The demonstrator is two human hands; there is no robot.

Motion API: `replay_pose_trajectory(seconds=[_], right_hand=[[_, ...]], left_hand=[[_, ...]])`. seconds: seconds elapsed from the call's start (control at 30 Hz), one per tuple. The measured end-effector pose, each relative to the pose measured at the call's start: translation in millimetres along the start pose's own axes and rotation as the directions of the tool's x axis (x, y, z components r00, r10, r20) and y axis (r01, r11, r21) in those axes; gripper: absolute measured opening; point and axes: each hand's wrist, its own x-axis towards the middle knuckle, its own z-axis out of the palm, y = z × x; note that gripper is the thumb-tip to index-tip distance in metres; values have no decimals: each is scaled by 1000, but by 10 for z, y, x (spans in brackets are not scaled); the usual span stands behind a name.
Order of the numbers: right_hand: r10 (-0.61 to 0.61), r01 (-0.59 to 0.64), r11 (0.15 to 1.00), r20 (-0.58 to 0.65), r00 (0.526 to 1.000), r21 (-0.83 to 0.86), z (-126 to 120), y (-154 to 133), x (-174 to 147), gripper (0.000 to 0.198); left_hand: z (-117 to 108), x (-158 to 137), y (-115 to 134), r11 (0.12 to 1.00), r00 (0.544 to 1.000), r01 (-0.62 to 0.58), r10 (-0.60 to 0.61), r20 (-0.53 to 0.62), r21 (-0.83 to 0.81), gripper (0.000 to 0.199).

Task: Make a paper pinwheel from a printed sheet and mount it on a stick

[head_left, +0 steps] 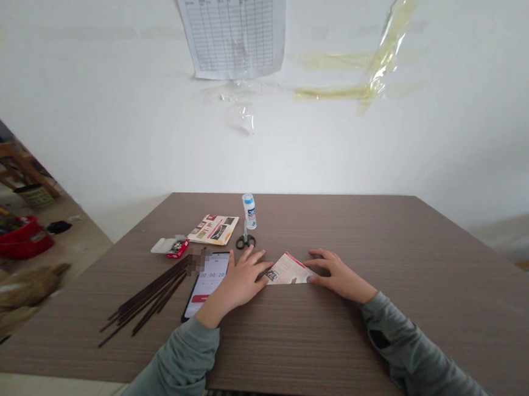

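In the head view, a brown tabletop (pixel 348 357) fills the lower middle of the frame. A folded paper (pixel 288 271), roughly triangular and printed, lies just below centre, between the two hands. The left hand (pixel 242 277) is palm down with fingers spread, its fingertips at the paper's left corner. The right hand (pixel 341 278) is half open, thumb and fingers apart, at the right corner; whether it pinches the paper, I cannot tell.

Just left of the left hand lies a phone (pixel 204 285) with a timer on screen, partly hidden by that hand. Dark sticks (pixel 146 298) lie fanned beside it, toward the lower left. Above them are an open red-and-white box (pixel 177 248) and a booklet (pixel 214 229). Scissors (pixel 245 241) lie above the left hand, near an upright glue stick (pixel 249 211).

A printed sheet (pixel 234 31) hangs at top centre; a red tub (pixel 14 238) stands at far left.
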Motion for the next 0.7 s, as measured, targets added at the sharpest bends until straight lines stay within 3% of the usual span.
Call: replay_pose_trajectory(seconds=[0.27,0.7], right_hand=[[12,-17,996,-54,998,-87,93,-110,-27,57],[-9,11,1000,-167,986,10,68,-237,-27,49]], left_hand=[[16,28,-28,1000,1000,-3,3,-4,-14,58],[33,49,-20,993,995,7,-19,-99,-119,53]])
